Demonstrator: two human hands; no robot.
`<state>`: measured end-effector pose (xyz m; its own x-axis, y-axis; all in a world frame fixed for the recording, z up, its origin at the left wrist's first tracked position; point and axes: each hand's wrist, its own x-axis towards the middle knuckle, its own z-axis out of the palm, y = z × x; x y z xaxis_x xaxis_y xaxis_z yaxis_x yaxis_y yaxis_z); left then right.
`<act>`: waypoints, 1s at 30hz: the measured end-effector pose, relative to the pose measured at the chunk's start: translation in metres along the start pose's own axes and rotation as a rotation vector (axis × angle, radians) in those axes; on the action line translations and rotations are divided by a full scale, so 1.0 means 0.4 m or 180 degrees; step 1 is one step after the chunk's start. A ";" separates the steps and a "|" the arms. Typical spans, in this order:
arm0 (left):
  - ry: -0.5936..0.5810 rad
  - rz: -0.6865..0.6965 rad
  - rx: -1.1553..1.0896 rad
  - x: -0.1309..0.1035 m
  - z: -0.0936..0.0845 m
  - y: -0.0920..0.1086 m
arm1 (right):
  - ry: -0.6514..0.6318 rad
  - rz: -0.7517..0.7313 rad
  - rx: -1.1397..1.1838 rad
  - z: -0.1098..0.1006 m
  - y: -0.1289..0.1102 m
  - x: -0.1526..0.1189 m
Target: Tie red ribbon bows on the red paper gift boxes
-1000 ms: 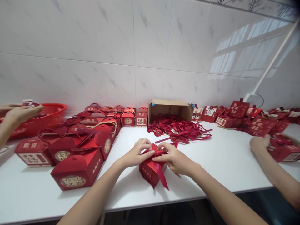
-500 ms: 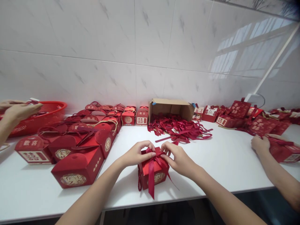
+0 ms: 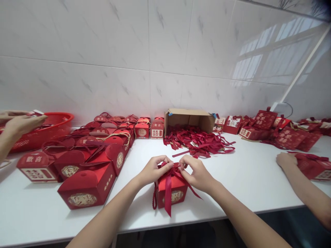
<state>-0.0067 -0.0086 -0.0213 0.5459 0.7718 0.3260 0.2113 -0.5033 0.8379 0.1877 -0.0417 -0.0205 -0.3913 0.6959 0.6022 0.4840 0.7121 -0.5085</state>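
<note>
A small red box [image 3: 172, 189] with a gold emblem stands near the table's front edge, a dark red cord hanging at its left side. Across its top lies a red ribbon [image 3: 168, 194], whose tails hang down the front. My left hand [image 3: 157, 169] pinches the ribbon at the top left of the box. At the top right, my right hand [image 3: 195, 172] pinches another part of the same ribbon, close to the left fingertips. The crossing of the ribbon is partly hidden by the fingers.
Rows of red boxes [image 3: 86, 189] fill the left, beside a red basket [image 3: 60, 120] and another person's hands [image 3: 20, 122]. A cardboard box [image 3: 190, 112] spills ribbons [image 3: 199, 139] behind. At right, a person's hand [image 3: 287, 161] touches a red box [image 3: 312, 167].
Both my hands have shifted slightly while staying on the ribbon. The right ribbon tail now spreads further out to the right. The person's hand at right has moved a little.
</note>
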 end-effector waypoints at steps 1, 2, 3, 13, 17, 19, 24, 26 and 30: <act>0.0042 -0.0038 -0.0011 0.000 0.003 -0.001 | 0.0015 0.0001 0.0024 0.001 -0.001 0.000; 0.0069 -0.0058 -0.0025 0.000 0.006 -0.003 | 0.0039 0.0003 0.0057 0.001 -0.001 0.000; 0.0087 -0.0063 -0.0048 0.000 0.009 -0.003 | 0.0071 0.0007 0.0100 0.001 -0.001 0.000; 0.0096 0.0001 -0.0242 0.010 0.023 0.001 | 0.0339 0.0981 0.1685 0.016 0.051 -0.022; 0.0044 0.0024 -0.0240 0.015 0.023 -0.002 | 0.0425 0.1184 0.2109 0.017 0.068 -0.021; 0.0038 0.0003 -0.0219 0.016 0.022 -0.005 | 0.0433 0.1214 0.2177 0.013 0.070 -0.021; 0.0051 -0.0038 -0.0339 0.018 0.024 -0.010 | 0.0476 0.1221 0.2189 0.006 0.067 -0.023; 0.0045 -0.0098 -0.0419 0.019 0.022 -0.010 | 0.0523 0.1278 0.2198 0.005 0.064 -0.023; -0.0045 -0.0304 -0.0686 0.019 0.010 -0.011 | 0.0654 0.1410 0.2251 0.004 0.060 -0.021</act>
<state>-0.0003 -0.0020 -0.0242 0.5435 0.8056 0.2359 0.0855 -0.3327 0.9392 0.2013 -0.0304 -0.0388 -0.0988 0.9414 0.3224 -0.0697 0.3166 -0.9460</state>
